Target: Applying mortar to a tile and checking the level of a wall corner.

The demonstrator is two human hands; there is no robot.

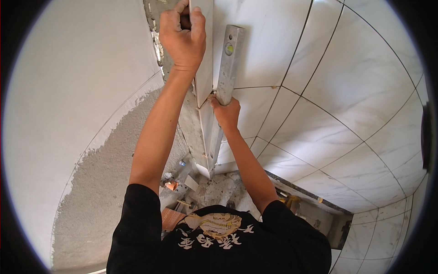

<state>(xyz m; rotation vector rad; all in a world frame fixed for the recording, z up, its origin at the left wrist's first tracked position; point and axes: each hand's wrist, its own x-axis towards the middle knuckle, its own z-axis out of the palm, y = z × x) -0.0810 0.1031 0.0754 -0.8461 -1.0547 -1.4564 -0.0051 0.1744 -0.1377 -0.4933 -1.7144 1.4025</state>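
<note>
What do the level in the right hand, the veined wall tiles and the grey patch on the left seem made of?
Level: probably aluminium, dull and smeared, from its grey metallic look.
Wall tiles: likely glazed ceramic or porcelain, given glossy highlights.
Grey patch: apparently cement render, matt, judging by its grainy surface.

Pale wall (77,77): smooth and plain, left of the left hand (182,39).
Cement patch (109,169): rough and grey with a ragged edge, below and left of that hand.
Tiled wall (342,77): white, faintly grey-veined, dark joints, right of the right hand (226,113).
Floor (212,185): grey, stained, below both hands.
Recess (319,213): dark-edged, low, below and right of the right hand.
Light: soft, bright sheen on the tiles right of the right hand.
</note>
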